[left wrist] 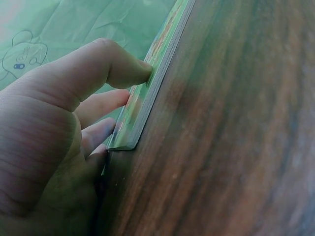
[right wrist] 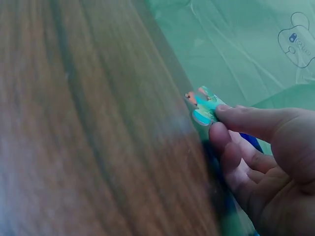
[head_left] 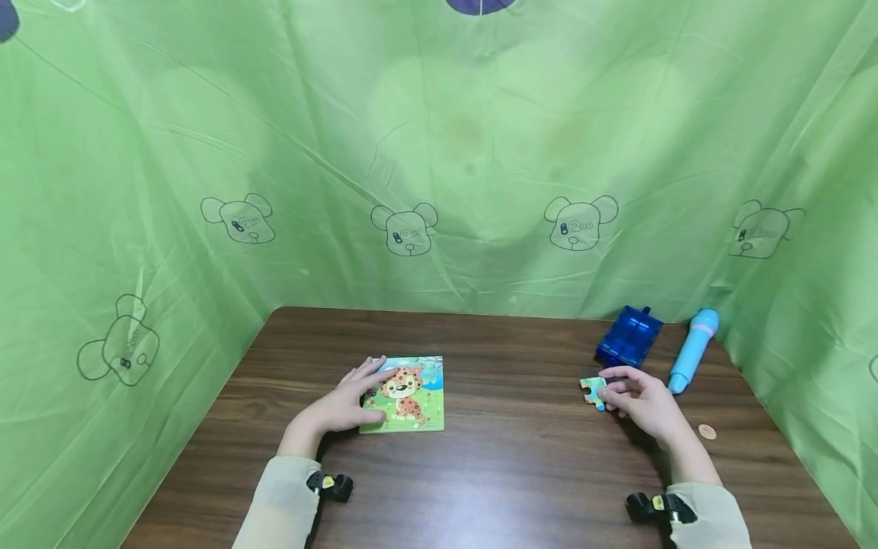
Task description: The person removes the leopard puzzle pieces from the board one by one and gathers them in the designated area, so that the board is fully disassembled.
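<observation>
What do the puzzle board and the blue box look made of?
Puzzle board: probably printed cardboard or thin wood; the left wrist view shows a flat, pale, layered-looking edge. Blue box: likely translucent plastic, glossy and see-through blue.

Dark wood-grain counter (head_left: pixel 521 473), enclosed at left, right and far sides by green sheeting (head_left: pixel 439 152) printed with bear-head outlines (head_left: pixel 405 229). Lighting even, soft.

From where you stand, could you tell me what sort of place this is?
Probably a small staged tabletop booth for play or recording: a wooden table enclosed by green bear-print sheeting, with a leopard puzzle board and toys laid out.
</observation>
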`<control>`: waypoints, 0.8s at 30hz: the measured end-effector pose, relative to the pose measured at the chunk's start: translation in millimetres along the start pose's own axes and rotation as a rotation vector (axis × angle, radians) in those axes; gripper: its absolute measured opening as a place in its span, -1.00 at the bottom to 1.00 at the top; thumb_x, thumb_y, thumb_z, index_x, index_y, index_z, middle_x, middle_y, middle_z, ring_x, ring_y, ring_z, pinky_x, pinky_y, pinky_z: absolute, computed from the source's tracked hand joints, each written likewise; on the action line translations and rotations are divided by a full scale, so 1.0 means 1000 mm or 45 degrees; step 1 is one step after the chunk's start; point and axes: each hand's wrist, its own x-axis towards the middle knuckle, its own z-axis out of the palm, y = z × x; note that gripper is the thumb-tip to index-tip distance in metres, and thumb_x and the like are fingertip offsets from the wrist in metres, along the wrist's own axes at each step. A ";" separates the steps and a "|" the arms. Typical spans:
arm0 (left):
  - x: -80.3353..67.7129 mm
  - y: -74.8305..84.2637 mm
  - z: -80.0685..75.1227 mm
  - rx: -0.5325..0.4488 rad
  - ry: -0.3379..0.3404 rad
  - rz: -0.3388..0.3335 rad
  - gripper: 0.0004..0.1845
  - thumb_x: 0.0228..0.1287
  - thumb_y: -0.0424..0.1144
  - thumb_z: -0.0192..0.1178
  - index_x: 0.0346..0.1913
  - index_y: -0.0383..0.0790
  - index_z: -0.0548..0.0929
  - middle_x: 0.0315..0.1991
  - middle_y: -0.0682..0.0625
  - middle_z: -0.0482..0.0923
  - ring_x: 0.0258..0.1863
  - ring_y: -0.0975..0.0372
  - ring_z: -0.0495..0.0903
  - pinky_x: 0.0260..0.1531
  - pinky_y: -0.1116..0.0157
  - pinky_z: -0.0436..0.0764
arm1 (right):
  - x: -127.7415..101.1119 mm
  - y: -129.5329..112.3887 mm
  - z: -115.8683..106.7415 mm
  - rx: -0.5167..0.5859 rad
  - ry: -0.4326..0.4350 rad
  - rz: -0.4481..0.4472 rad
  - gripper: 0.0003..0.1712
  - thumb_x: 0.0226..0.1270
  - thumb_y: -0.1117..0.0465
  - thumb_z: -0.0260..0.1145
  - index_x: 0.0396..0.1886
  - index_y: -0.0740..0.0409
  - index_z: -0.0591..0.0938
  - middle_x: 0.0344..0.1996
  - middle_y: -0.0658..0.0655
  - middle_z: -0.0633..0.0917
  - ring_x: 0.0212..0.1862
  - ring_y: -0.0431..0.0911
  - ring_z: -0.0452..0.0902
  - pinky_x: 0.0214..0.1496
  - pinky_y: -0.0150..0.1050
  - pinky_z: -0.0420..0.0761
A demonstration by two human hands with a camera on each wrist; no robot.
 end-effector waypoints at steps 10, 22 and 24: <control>0.000 0.000 0.000 -0.012 0.014 0.003 -0.05 0.25 -0.15 0.45 0.72 -0.02 0.34 0.80 -0.17 -0.05 0.77 -0.19 -0.22 0.65 -0.37 -0.19 | 0.002 0.005 -0.002 -0.414 0.073 -0.110 -0.62 0.46 0.13 0.57 0.15 0.19 0.75 -0.29 0.03 0.81 -0.38 -0.16 0.69 -0.39 -0.29 0.62; 0.000 0.000 -0.001 -0.017 0.016 0.007 -0.05 0.23 -0.14 0.44 0.72 -0.01 0.35 0.80 -0.17 -0.05 0.77 -0.20 -0.21 0.65 -0.37 -0.20 | -0.001 0.009 -0.008 -0.402 0.028 -0.086 -0.46 0.32 0.06 0.68 0.18 0.23 0.77 -0.28 0.04 0.78 -0.36 -0.20 0.65 -0.27 -0.32 0.56; 0.000 0.001 -0.001 -0.016 0.015 0.006 -0.05 0.24 -0.13 0.44 0.72 -0.01 0.35 0.80 -0.17 -0.04 0.77 -0.19 -0.21 0.65 -0.37 -0.19 | -0.001 0.011 -0.009 -0.405 0.032 -0.080 -0.47 0.30 0.07 0.69 0.16 0.24 0.78 -0.31 0.03 0.78 -0.38 -0.21 0.64 -0.28 -0.32 0.55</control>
